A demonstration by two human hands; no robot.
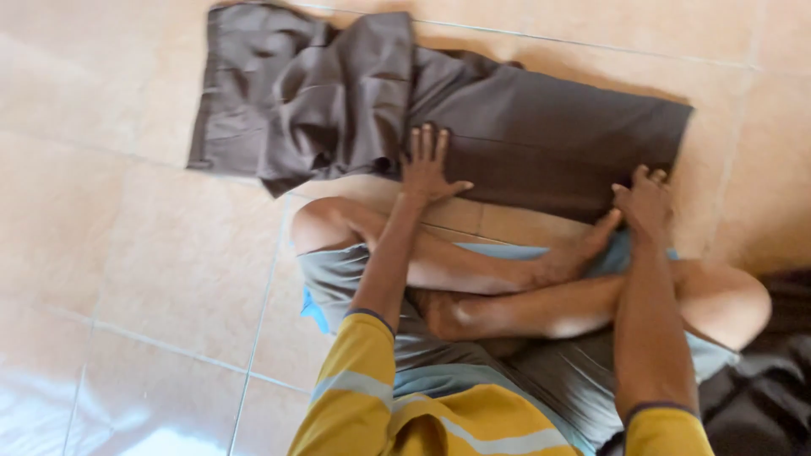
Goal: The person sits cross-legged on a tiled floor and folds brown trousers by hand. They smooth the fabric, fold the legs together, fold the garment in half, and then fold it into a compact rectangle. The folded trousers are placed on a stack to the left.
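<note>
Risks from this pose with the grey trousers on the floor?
1. The left hand presses flat while the right hand only catches the near edge of the grey trousers, so the cloth may skew on the glossy tile floor.
2. The bunched fold at the far left end may get creased in.

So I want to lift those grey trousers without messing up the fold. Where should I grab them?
Probably at the flat, smooth end of the grey trousers, coming from the near edge where the left hand and right hand already rest. That half lies flat on the tiled floor; the far-left part is bunched and would likely slip loose.
</note>
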